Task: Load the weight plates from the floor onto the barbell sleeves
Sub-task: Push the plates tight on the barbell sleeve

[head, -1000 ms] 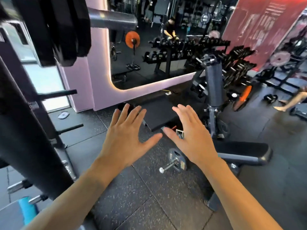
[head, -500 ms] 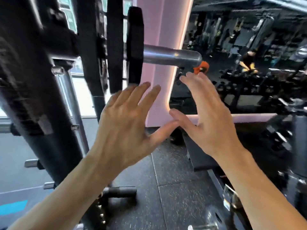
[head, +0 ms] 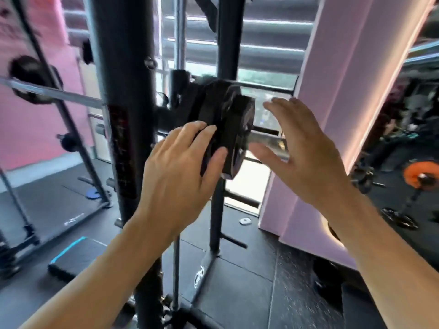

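seating the outermost plate: both forearms enter from the bottom edge. the left hand lies with straight, spread fingers on the near rim of the black weight plates, fingertips touching the outer plate. the right hand is open too, fingers spread, and hovers just beside the plate face in front of the bare steel barbell sleeve; whether its thumb touches the sleeve cannot be told.

the plates sit stacked on the sleeve, against the inner collar, beside the black rack upright. judged from this, the step in hand is to push the stack fully home. done well, the push would run straight along the sleeve with flat palms on opposite parts of the rim (an off-centre push may cock the plate on the bar), fingers kept out of the gap between plates.

beyond, a small round plate lies on the rubber floor near the pink pillar, so loading may not be finished.

writing: white logos on the rack's base legs and on a floor mat at left, and raised marks on the plate face, all too blurred to read.
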